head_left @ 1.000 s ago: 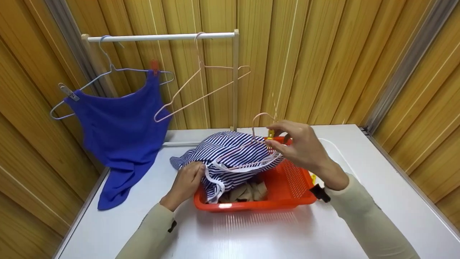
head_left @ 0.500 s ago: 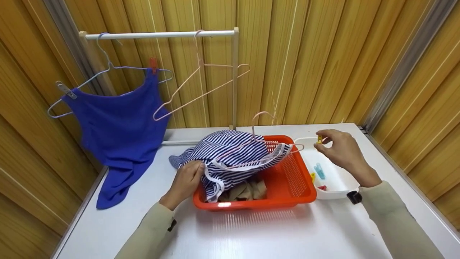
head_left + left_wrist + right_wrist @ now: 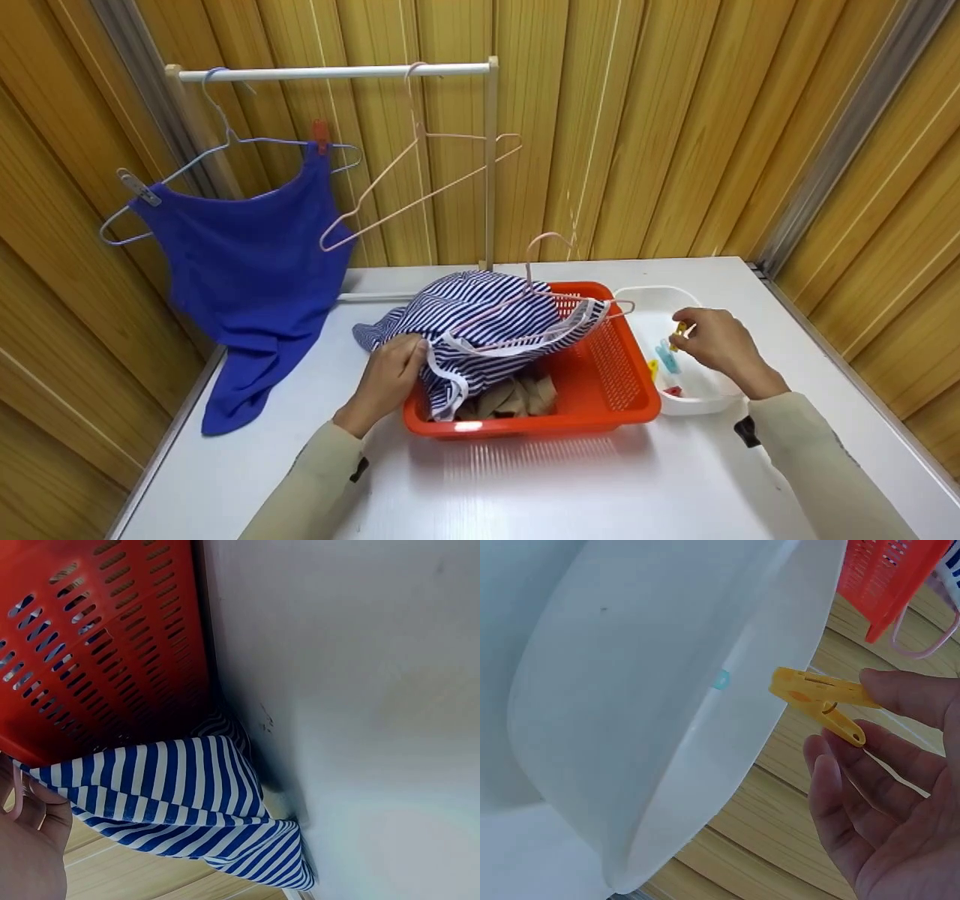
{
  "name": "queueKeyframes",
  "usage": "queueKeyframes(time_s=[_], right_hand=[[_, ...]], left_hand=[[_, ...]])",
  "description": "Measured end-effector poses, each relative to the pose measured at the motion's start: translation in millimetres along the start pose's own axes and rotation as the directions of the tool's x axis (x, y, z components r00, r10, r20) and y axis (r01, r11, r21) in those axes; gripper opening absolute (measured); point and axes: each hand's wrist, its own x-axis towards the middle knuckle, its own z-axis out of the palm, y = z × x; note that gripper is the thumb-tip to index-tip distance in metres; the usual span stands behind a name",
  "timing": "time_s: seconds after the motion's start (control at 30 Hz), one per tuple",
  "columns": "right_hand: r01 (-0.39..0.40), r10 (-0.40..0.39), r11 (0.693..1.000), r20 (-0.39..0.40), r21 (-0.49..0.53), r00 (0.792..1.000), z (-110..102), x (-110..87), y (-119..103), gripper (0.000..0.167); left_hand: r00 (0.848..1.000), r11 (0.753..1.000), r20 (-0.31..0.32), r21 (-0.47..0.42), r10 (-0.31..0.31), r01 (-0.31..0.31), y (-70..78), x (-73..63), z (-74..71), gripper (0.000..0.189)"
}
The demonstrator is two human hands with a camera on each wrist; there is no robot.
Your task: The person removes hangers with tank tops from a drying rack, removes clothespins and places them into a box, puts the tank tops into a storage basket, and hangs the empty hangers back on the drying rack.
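At the basket's left side my left hand [image 3: 385, 375] grips the edge of a blue-and-white striped tank top [image 3: 480, 311]. A pink hanger [image 3: 551, 294] lies within the top's neckline, its hook pointing up. In the left wrist view, part of a pink hanger [image 3: 21, 795] shows among the left fingers, and striped cloth [image 3: 161, 787] drapes down outside the basket. My right hand [image 3: 721, 346] pinches a yellow clothespin [image 3: 821, 697] between thumb and fingers, over a white tub [image 3: 709, 405]. Inside the tub lie a blue clothespin [image 3: 667, 356], a red one [image 3: 673, 391] and a yellow one [image 3: 653, 370].
Under the top stands a red basket [image 3: 600, 420] with a brown cloth [image 3: 517, 397] inside. Behind it on the left, a rack's white rail [image 3: 337, 73] carries a bare pink hanger [image 3: 375, 225] and a blue top [image 3: 255, 262] clipped to a blue hanger. Wood-patterned walls enclose the table.
My right hand has carried the yellow clothespin from the hanger's right shoulder rightward, then down over the tub. The left hand has kept its hold on the tank top.
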Motion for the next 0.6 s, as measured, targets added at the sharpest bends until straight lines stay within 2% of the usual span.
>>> queueKeyframes(time_s=[0.13, 0.3, 0.47, 0.6], right_hand=[[-0.024, 0.024, 1.000, 0.045, -0.006, 0.999, 3, 0.8, 7, 0.041], [-0.006, 0.007, 1.000, 0.046, -0.022, 0.999, -3, 1.9, 4, 0.041], [0.077, -0.077, 0.997, -0.021, -0.020, 0.997, -14, 5.7, -19, 0.036], [0.192, -0.190, 0.981, -0.088, 0.009, 0.978, -17, 10.4, -50, 0.029]], left_hand=[[1.000, 1.000, 0.005, -0.004, -0.006, 0.006, 0.2, -0.1, -0.2, 0.033], [1.000, 1.000, 0.005, -0.020, -0.010, 0.010, -0.5, 0.4, -0.1, 0.033], [1.000, 1.000, 0.009, -0.028, -0.008, 0.008, -0.7, 1.1, -0.3, 0.033], [1.000, 1.000, 0.012, -0.017, -0.017, 0.017, -1.2, 1.7, -0.1, 0.033]])
